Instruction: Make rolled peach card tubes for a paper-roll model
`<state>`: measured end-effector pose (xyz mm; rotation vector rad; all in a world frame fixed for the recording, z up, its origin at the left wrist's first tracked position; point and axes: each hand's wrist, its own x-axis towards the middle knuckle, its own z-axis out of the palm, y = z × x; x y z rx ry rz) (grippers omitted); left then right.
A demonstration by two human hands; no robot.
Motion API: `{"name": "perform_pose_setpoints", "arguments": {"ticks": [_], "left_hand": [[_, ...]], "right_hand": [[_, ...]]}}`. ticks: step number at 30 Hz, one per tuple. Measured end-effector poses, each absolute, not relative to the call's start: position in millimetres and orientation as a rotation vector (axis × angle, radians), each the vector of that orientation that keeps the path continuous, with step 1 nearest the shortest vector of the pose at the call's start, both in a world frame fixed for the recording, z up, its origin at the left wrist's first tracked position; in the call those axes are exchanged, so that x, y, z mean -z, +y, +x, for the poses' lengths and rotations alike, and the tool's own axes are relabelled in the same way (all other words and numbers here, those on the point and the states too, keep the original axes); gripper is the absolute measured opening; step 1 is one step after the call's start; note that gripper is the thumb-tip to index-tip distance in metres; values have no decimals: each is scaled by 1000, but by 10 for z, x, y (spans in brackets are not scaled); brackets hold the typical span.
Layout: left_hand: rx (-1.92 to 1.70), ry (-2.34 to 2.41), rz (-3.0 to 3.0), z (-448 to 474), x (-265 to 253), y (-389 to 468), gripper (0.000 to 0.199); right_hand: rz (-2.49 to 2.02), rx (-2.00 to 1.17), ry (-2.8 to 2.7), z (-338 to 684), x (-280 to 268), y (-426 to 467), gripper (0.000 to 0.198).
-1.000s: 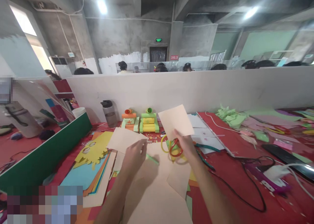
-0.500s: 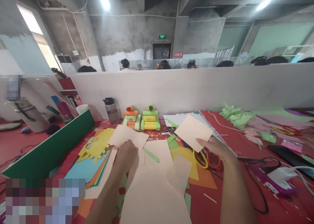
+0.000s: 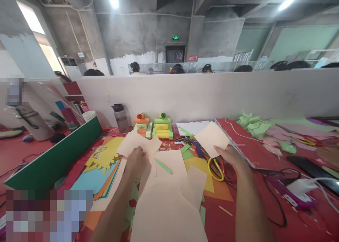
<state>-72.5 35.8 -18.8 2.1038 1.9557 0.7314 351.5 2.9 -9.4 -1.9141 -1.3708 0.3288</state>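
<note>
My right hand point(image 3: 225, 153) pinches a square of peach paper point(image 3: 212, 139) by its lower right corner and holds it up over the scissors. The scissors' yellow and red handles point(image 3: 217, 169) show just below that hand. Another peach sheet point(image 3: 134, 143) is in my left hand point(image 3: 136, 160), whose fingers are curled at its lower edge. That sheet's right part looks bent or overlapped by a second piece; I cannot tell which. Between my hands a green pen point(image 3: 163, 166) lies on a large peach sheet point(image 3: 169, 206). A smaller peach piece point(image 3: 194, 187) rests on the sheet's right edge.
Two paper tank-like models point(image 3: 143, 127) stand by the white partition point(image 3: 201, 93), next to a bottle point(image 3: 120, 118). Coloured sheets point(image 3: 87, 180) are stacked at left beside a green board point(image 3: 58, 155). At right are a purple power strip point(image 3: 290, 196) with cables and another person's hand point(image 3: 328, 154).
My right hand's paper has moved slightly right and up. The left sheet's right part has changed shape, narrowing into a raised flap. Another person's hand has appeared at the right edge.
</note>
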Motion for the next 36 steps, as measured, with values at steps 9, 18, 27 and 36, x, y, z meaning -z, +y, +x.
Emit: {"name": "perform_pose_setpoints", "arguments": {"ticks": [9, 18, 27, 36], "left_hand": [[-1101, 1333, 1808, -689, 83, 462, 22], [-744, 986, 1892, -203, 127, 96, 30], [-910, 1894, 1914, -684, -128, 281, 25], [-357, 2405, 1760, -1259, -83, 291, 54]], "right_hand": [[-1511, -476, -1240, 3006, -137, 31, 44], [-1283, -1072, -1423, 2223, -26, 68, 46], [-1370, -1092, -1575, 2298, -20, 107, 24], [-1511, -744, -1867, 2401, -94, 70, 21]]}}
